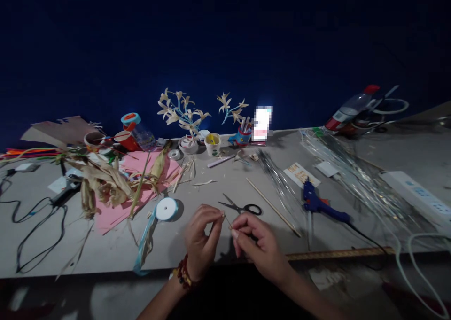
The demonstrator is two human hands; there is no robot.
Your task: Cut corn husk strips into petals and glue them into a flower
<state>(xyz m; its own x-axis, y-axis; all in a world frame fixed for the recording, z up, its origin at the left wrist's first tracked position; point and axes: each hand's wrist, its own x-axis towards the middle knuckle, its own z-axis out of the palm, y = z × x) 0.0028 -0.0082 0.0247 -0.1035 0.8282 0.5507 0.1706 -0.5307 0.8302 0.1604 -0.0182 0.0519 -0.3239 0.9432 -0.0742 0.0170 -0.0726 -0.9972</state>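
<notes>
My left hand (204, 228), with a beaded bracelet (183, 273) at its wrist, pinches one end of a short, thin, pale strip (227, 220) between thumb and forefinger. The strip's other end is pinched in my right hand (255, 242). Whether it is wire or husk is too small to tell. Just behind my hands lies a pair of black-handled scissors (241, 208), blades apart. A roll of light blue ribbon (167, 209) stands to the left, its tail hanging over the table edge. To the right rests a thin wooden stick (273, 207).
Dried corn husks (109, 183) lie over pink paper (116, 212) at left. Husk flowers on blue stems (181, 111) stand at the back. On the right are a blue glue gun (326, 207), wires (278, 174), a clear-wrapped bundle (355, 188) and a power strip (419, 195).
</notes>
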